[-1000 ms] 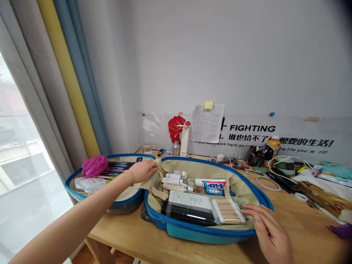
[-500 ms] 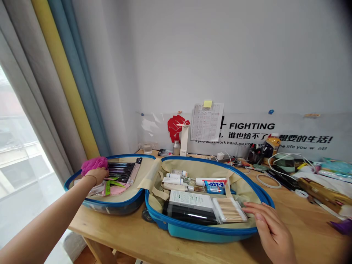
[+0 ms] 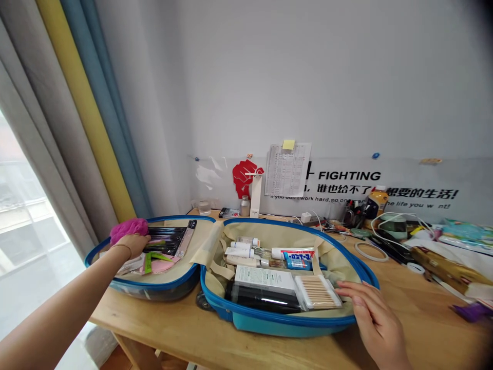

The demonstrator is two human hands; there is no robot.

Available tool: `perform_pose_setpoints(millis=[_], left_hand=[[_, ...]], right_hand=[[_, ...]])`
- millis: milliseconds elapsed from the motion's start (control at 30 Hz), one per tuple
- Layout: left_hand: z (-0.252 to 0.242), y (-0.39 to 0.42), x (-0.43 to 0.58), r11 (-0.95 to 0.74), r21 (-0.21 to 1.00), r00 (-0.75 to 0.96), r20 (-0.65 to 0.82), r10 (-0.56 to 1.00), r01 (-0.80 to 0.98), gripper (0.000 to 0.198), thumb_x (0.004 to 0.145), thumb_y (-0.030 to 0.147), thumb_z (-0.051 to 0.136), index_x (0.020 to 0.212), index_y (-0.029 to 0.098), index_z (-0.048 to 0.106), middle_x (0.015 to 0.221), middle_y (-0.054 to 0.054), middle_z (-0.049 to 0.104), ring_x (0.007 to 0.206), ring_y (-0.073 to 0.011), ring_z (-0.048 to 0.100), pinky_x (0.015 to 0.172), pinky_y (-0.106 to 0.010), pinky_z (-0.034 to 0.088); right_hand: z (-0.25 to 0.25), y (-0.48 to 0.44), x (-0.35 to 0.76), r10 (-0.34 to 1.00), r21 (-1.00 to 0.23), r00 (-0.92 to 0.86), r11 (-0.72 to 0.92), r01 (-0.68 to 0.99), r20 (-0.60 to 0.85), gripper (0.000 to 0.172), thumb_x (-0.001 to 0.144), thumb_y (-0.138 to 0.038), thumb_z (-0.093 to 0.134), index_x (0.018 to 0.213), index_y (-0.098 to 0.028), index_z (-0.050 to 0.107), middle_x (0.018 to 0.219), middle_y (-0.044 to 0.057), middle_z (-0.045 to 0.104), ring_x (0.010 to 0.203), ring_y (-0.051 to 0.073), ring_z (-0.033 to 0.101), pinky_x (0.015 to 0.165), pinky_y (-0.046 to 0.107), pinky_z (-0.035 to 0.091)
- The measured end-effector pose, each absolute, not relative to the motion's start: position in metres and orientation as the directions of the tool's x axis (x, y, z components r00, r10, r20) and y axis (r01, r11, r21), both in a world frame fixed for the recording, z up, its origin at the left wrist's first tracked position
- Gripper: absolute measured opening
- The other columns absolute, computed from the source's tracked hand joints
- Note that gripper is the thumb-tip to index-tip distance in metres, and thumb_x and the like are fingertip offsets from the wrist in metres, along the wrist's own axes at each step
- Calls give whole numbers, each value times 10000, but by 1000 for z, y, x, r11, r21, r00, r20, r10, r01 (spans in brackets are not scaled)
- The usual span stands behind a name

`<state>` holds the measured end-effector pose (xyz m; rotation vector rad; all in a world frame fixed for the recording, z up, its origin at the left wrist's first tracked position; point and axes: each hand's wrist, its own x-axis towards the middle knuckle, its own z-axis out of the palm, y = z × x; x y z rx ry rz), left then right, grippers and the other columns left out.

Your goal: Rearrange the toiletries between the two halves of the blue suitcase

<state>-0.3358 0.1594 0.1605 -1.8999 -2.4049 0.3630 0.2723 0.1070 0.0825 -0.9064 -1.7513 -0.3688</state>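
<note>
A small blue suitcase (image 3: 281, 331) lies open on the table, its two halves spread side by side. In the left half my left hand (image 3: 133, 245) is closed on a bright pink bath puff (image 3: 129, 228), its fingertips partly hidden. Beside it are a pack of dark slim sticks (image 3: 169, 239), a green item (image 3: 154, 258) and a pink pad (image 3: 165, 266). My right hand (image 3: 372, 313) rests open at the right half's near rim, its fingers close to a pack of cotton swabs (image 3: 318, 292). A white box (image 3: 264, 279), a black cylinder (image 3: 265, 299), a toothpaste tube (image 3: 290, 253) and small bottles (image 3: 241, 253) lie there too.
The wooden table (image 3: 416, 329) runs along a wall with a lettered banner. A roll of tape (image 3: 372, 252), a brown pouch (image 3: 447, 264), an orange bottle (image 3: 376, 200) and cables lie at the right. Curtains (image 3: 77, 103) hang at the left.
The view has shifted slightly, so everything sits a little further left. My left hand stays at the bath puff and my right hand stays at the suitcase rim.
</note>
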Motion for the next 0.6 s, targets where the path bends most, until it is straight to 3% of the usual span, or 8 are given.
perform_pose_setpoints(millis=[167, 300, 400, 600], left_hand=[[198, 164, -301, 182, -141, -175, 59, 983, 973, 365, 938, 441, 560, 1166, 158, 593, 1130, -76, 645, 985, -198, 637, 881, -434, 537], [217, 175, -237, -5, -42, 12, 161, 987, 999, 432, 997, 470, 386, 1271, 171, 535, 1184, -97, 641, 1022, -211, 633, 915, -438, 504], [212, 179, -177, -243, 12, 239, 143, 960, 970, 484, 1019, 430, 209, 1298, 221, 544, 1235, -78, 652, 1081, -223, 629, 933, -370, 480], [172, 181, -91, -600, 57, 602, -9, 799, 798, 369, 991, 364, 375, 1248, 212, 592, 1185, -85, 667, 1078, -202, 631, 974, -347, 468]], right_hand=[[80, 108, 274, 413, -191, -128, 647, 738, 902, 325, 971, -312, 438, 824, -244, 720, 862, 41, 738, 799, 209, 699, 826, 395, 524], [82, 107, 273, 418, -192, -127, 639, 745, 899, 349, 977, -328, 427, 815, -243, 725, 858, 44, 737, 791, 208, 701, 822, 394, 533], [83, 107, 271, 422, -187, -133, 634, 751, 897, 347, 976, -334, 430, 813, -244, 723, 856, 45, 741, 789, 213, 706, 818, 402, 535], [84, 105, 271, 455, -223, -106, 610, 760, 884, 398, 983, -380, 406, 785, -242, 723, 846, 57, 745, 788, 218, 708, 818, 413, 543]])
